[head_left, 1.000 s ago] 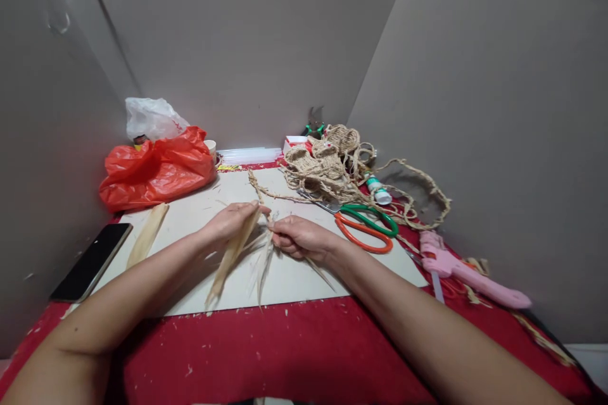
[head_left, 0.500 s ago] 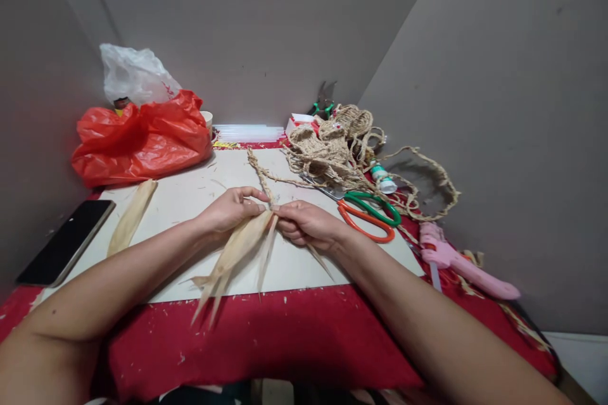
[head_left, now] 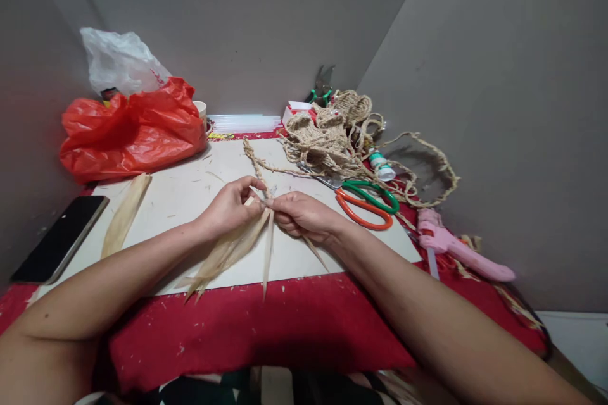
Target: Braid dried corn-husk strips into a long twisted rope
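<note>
braid point(head_left: 259, 169) over white board point(head_left: 294, 261) | left hand point(head_left: 232, 205) pinching husk strips point(head_left: 232, 253) at its near end; right hand point(head_left: 304, 215) clamped on that end | probably light, papery, easily split; best gripped at the join

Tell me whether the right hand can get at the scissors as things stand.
Likely yes: the scissors lie close by the right hand, nothing visible between, though it would probably have to release the braid first.

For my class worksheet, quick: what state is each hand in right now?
Left hand: curled closed, holding pale strips beside the braid.
Right hand: closed, thumb and fingers pinching at the braid's lower end.
</note>
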A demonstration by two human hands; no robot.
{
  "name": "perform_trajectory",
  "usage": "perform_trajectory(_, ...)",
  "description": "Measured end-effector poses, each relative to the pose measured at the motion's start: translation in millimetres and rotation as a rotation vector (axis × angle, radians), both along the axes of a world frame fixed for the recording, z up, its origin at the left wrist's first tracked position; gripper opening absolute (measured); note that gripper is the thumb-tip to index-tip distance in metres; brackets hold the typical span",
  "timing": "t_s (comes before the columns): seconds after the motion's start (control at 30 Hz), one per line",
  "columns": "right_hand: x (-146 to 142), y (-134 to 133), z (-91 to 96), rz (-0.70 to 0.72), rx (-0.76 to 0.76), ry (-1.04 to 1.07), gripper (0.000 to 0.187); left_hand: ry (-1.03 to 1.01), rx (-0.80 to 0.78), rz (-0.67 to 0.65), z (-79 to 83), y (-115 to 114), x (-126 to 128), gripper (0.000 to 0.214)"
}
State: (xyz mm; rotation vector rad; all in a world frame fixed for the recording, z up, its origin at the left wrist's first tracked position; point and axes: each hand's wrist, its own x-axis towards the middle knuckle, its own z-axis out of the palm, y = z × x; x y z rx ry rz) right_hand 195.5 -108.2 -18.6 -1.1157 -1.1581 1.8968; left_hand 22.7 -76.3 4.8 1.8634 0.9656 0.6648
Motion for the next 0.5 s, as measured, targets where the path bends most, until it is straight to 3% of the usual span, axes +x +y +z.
perform_trajectory(0.2,-0.8,1.7,-2.9,0.006,0.042,-0.027,0.046,-0.007,0.058,0.088,-3.2,-0.6,1.1,0.026)
perform_trajectory(0.4,-5.4,0.2,-4.1,-0.069,0.129,-0.1,0.035,-0.098,-0.312,0.004,-0.8,-2.0,1.2,0.035)
perform_trajectory(0.5,-6.3,-0.1,-4.7,-0.094,0.138,-0.131,0.029,-0.192,-0.354,0.011,0.1,-3.2,1.2,0.035)
